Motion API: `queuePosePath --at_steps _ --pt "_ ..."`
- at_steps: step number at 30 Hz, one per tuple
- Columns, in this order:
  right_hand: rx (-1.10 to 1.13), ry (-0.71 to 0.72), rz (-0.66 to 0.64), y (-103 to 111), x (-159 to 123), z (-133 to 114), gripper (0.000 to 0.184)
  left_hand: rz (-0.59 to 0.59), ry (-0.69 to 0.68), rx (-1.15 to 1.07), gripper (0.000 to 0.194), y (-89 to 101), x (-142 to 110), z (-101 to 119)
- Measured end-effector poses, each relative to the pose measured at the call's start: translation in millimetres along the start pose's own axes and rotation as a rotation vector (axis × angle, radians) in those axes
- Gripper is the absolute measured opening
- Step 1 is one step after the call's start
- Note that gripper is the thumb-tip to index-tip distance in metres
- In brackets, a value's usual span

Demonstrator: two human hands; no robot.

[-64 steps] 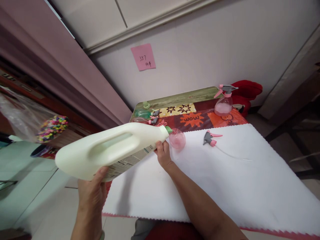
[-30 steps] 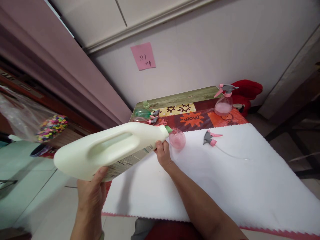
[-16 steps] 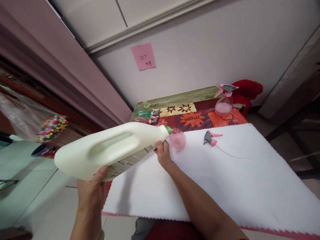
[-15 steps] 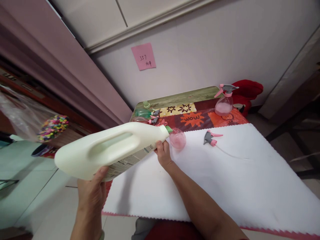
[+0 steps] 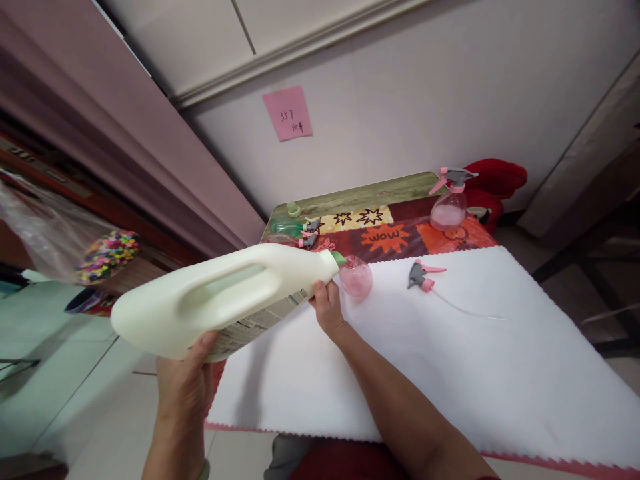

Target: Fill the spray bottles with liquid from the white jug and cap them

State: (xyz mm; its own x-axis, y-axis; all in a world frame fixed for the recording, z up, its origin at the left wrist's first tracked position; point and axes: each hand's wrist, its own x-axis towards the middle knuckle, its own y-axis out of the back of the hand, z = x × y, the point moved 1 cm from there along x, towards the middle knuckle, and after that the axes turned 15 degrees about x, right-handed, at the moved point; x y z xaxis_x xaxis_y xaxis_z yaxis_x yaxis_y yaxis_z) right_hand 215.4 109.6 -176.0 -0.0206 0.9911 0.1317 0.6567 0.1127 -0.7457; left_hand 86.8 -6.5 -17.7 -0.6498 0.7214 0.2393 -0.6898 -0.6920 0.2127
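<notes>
A large pale detergent jug (image 5: 155, 313) lies tilted in the air, its green spout (image 5: 339, 258) at the mouth of a pink, see-through spray bottle (image 5: 357, 279) on the white mat. My left hand (image 5: 187, 370) grips the jug's lower side, thumb on its label. Near the neck, my right hand (image 5: 327, 307) is closed around the underside of the jug. Pinkish liquid shows in the spray bottle; whether any is flowing cannot be seen. To the right, a grey and pink trigger sprayer head (image 5: 421, 276) rests with its clear tube stretched out on the mat.
Another pink spray bottle (image 5: 447, 215) stands upright at the back right, beside a red object (image 5: 495, 183). A green spray bottle (image 5: 287, 227) and a pink one lie behind the jug, near a small green cap (image 5: 293, 209). The white mat (image 5: 450, 373) covers the table's front.
</notes>
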Motion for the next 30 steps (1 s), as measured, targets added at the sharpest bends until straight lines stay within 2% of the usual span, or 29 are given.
queuePosePath --at_steps 7,26,30 --pt "-0.002 -0.004 0.006 0.7 0.4 1.7 0.049 0.044 0.014 0.002 0.047 1.1 1.3 -1.6" --pt "-0.006 0.005 -0.004 1.8 0.8 3.3 0.051 0.035 -0.018 0.003 0.043 1.7 1.0 -2.8" --pt "0.006 0.007 -0.008 1.8 1.0 4.2 0.051 0.033 -0.020 -0.030 0.050 1.6 2.0 -4.3"
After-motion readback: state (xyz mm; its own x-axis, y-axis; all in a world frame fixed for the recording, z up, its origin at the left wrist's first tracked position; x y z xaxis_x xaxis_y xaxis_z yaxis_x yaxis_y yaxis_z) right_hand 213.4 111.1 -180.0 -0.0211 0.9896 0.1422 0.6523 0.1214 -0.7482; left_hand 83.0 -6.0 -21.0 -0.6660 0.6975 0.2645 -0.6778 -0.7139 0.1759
